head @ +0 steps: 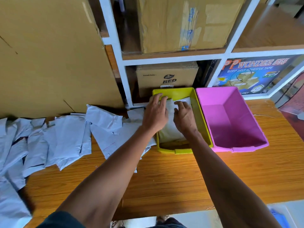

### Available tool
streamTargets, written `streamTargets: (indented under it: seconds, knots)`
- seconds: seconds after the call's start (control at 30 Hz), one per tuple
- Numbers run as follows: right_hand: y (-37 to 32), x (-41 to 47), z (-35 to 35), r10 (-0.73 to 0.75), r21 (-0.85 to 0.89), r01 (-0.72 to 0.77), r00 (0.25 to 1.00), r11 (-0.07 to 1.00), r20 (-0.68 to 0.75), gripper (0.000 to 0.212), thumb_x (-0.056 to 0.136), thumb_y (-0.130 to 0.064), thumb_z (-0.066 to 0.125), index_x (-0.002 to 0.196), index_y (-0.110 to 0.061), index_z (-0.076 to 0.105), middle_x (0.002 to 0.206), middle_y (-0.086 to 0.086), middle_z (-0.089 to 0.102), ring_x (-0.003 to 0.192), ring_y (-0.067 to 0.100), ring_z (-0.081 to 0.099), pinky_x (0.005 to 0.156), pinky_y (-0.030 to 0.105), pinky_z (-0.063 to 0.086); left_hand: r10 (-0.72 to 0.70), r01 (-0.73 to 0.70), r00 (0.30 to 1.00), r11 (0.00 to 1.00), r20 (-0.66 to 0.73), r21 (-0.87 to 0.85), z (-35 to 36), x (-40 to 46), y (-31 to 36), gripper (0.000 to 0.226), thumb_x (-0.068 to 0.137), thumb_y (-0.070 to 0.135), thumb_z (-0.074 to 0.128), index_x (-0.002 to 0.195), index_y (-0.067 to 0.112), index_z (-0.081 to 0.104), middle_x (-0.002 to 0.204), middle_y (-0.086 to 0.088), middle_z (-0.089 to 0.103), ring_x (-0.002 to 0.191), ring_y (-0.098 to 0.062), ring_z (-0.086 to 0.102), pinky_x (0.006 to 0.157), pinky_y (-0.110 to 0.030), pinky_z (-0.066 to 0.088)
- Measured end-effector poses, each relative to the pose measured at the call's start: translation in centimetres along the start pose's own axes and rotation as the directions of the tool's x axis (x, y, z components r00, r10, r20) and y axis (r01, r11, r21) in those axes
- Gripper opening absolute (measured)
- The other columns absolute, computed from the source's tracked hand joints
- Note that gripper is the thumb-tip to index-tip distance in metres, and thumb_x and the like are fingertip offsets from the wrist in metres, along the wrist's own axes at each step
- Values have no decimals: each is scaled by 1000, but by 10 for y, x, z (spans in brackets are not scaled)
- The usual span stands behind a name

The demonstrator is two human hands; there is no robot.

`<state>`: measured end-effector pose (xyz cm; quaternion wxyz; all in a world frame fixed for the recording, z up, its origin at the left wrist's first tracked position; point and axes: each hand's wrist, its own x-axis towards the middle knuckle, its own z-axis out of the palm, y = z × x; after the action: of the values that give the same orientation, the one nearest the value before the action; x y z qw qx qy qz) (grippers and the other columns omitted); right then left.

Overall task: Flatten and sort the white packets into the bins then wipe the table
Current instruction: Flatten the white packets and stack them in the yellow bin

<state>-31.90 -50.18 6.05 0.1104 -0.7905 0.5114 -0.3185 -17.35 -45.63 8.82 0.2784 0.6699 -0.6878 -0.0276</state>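
Both my hands reach into the yellow bin point(201, 122) at the back of the wooden table point(172, 178). My left hand point(155, 111) lies flat with straight fingers on a white packet point(169, 129) inside the bin, its fingertips near the far wall. My right hand point(185, 116) presses the same packet with spread fingers beside it. The pink bin point(230, 119) stands right of the yellow one and holds nothing visible. Several crumpled white packets point(65, 139) lie in a loose heap across the table's left side, the nearest ones touching the yellow bin.
A large cardboard sheet point(49, 55) leans behind the packets on the left. A white shelf unit point(172, 61) behind the bins holds cardboard boxes point(166, 78) and a tape carton point(251, 73). Bare wood lies in front of the bins.
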Motion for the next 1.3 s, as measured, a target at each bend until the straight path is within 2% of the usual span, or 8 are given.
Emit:
streamTargets:
  seconds: [0.17,0.3,0.43,0.6,0.8,0.93,1.1,1.3]
  knots:
    - [-80,-23,23,-30,32,31,999,999,-46,27,94,-8,50,116,-2,66,108,25,64,98,47,58,82,51,50,-19,21,999,999,-51,45,-49,-53,-55,50,89,23,37,131,9,60,133,-14,56,125,-35,52,97,-48,54]
    - [-141,-53,52,-94,24,96,992,995,-81,23,92,-3,51,111,-2,65,101,22,61,93,44,56,72,48,48,-79,79,997,993,-5,85,-82,-109,-111,44,91,13,52,135,13,57,136,-11,54,126,-34,50,84,-48,58]
    - [-188,-89,86,-100,-6,100,995,995,-29,28,86,6,61,112,-1,65,103,21,63,94,44,57,76,48,50,-148,134,985,980,84,145,-105,-159,-164,39,98,18,59,137,16,56,138,-8,53,127,-32,50,81,-50,59]
    - [-228,-129,130,-24,-48,30,992,998,120,31,86,-5,69,117,-1,62,108,24,62,93,48,58,68,50,52,-256,227,955,956,151,186,-133,-210,-213,34,101,23,55,134,17,55,139,-7,49,126,-33,48,82,-49,56]
    - [-251,-154,154,121,-230,-64,962,971,245,48,93,-38,69,128,-8,55,133,17,54,117,41,52,89,53,51,-385,332,903,907,191,257,-150,-232,-253,37,105,29,50,140,17,52,149,-7,44,137,-30,38,100,-46,49]
    - [-247,-150,166,260,-361,-134,908,923,329,61,97,-55,57,142,-16,42,159,16,32,143,44,31,110,60,36,-413,350,892,889,185,296,-151,-226,-270,31,105,30,50,133,16,53,146,-10,45,136,-32,39,97,-46,49]
    - [-222,-143,189,346,-417,-163,843,894,411,79,101,-62,45,163,-24,15,173,14,-8,154,54,-3,121,72,8,-429,349,878,877,212,330,-140,-213,-286,33,104,30,52,135,16,52,151,-12,42,140,-34,36,101,-48,48]
    - [-204,-145,207,341,-412,-168,854,896,394,78,103,-53,42,166,-26,4,172,15,-16,155,53,-6,123,70,6,-417,312,882,867,221,388,-122,-203,-305,38,104,33,52,138,15,55,153,-13,42,140,-36,36,101,-50,46]
